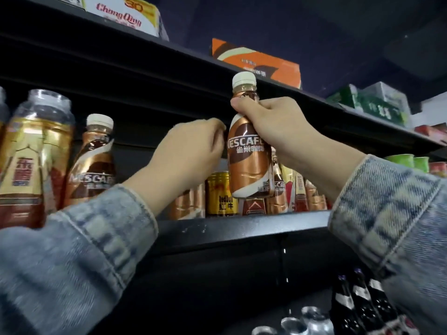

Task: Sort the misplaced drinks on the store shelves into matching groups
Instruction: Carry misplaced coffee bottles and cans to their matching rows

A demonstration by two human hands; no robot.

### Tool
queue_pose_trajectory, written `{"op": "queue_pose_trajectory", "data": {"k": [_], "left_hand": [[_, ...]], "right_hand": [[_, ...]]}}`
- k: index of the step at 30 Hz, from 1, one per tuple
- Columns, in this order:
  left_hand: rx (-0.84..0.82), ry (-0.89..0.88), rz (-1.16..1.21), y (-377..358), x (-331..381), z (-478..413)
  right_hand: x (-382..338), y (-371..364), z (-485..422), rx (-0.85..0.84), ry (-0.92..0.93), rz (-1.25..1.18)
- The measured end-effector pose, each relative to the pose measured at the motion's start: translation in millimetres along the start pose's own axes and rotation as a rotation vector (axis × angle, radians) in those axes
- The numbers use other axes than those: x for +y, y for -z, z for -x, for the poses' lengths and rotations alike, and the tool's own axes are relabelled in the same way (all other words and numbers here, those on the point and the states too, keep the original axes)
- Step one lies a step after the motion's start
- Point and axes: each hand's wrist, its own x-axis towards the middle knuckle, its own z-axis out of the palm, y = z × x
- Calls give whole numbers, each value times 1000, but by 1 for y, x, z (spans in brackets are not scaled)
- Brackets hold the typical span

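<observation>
Black shelf (pixel 242 228), right hand (pixel 278 126) gripping one Nescafé bottle (pixel 246 165)

Held bottle: a Nescafé bottle (pixel 249 163), white-capped and upright, is gripped round its shoulder by the right hand (pixel 278 126), above the front edge of the shelf (pixel 242 228).
Left hand: the left hand (pixel 191 151) is raised just beside the bottle's label; its fingers are blurred.
On the shelf: a Red Bull can (pixel 221 194) is seen behind the held bottle; a second Nescafé bottle (pixel 94 163) stands toward the left end.
</observation>
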Motion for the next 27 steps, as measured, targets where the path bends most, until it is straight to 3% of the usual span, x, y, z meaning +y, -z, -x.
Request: {"op": "queue_pose_trajectory", "data": {"k": [2, 7, 10, 13, 16, 20, 24, 27], "left_hand": [[-102, -85, -282, -12, -5, -13], [-728, -95, -747, -38, 3, -40], [-893, -39, -836, -53, 8, -49], [-970, 110, -721, -61, 12, -53], [-960, 186, -666, -58, 17, -53], [-827, 234, -597, -49, 20, -47], [-559, 85, -656, -33, 32, -36], [-348, 132, -533, -10, 43, -26]], "right_hand": [[11, 10, -8, -3, 19, 27], [34, 19, -21, -30, 86, 76], [46, 20, -28, -29, 122, 64], [58, 22, -34, -43, 135, 34], [66, 25, -41, -73, 118, -34], [75, 30, -50, -119, 106, -98], [77, 36, -58, -136, 117, -120], [77, 37, -65, -130, 129, -121]]}}
